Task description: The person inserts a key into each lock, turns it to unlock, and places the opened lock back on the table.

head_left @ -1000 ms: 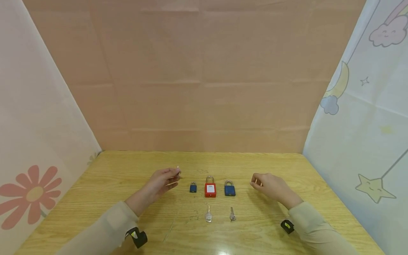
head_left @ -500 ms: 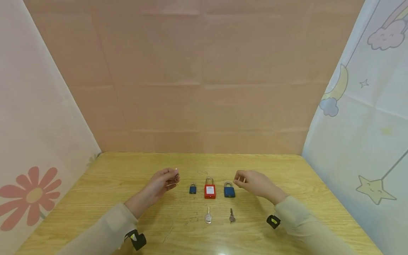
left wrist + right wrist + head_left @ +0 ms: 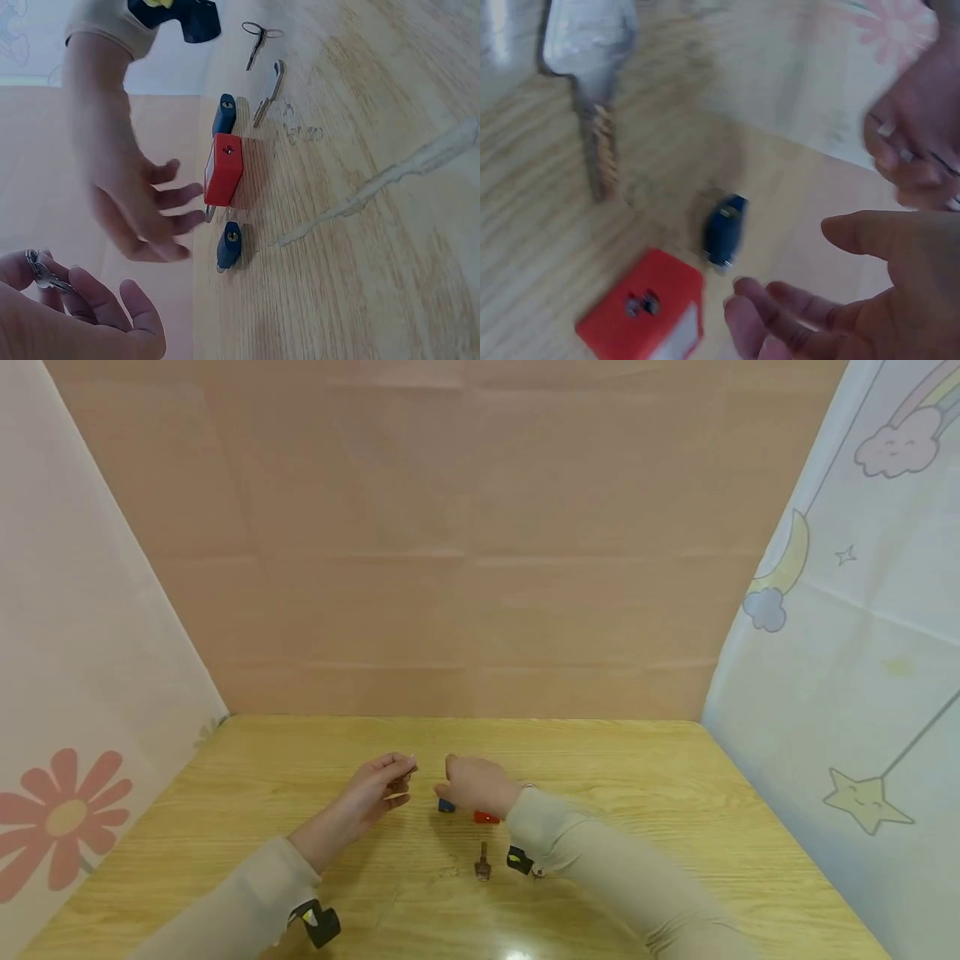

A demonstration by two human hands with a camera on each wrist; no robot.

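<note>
My left hand [image 3: 375,789] pinches a small metal key [image 3: 49,279] on a ring, held above the table. My right hand [image 3: 480,783] hovers over the padlocks, its fingers spread and holding nothing. Beneath it lies the small blue padlock [image 3: 724,231], keyhole end toward me. The red padlock [image 3: 225,169] with a white label sits beside that one, partly covered by the right hand in the head view. A larger blue padlock [image 3: 224,114] comes after the red one in the row; in the head view the right arm hides most of it.
Nearer me on the wooden table [image 3: 420,910] lies a broad-headed key [image 3: 482,862]. Another key on a ring [image 3: 257,45] is beside it, largely behind the right wrist in the head view. Fabric screens [image 3: 465,568] stand at the back and sides.
My right hand has swept left from the table's right side, past the larger blue and red padlocks, to the small blue padlock. The left hand stays nearly in place, still pinching the key.
</note>
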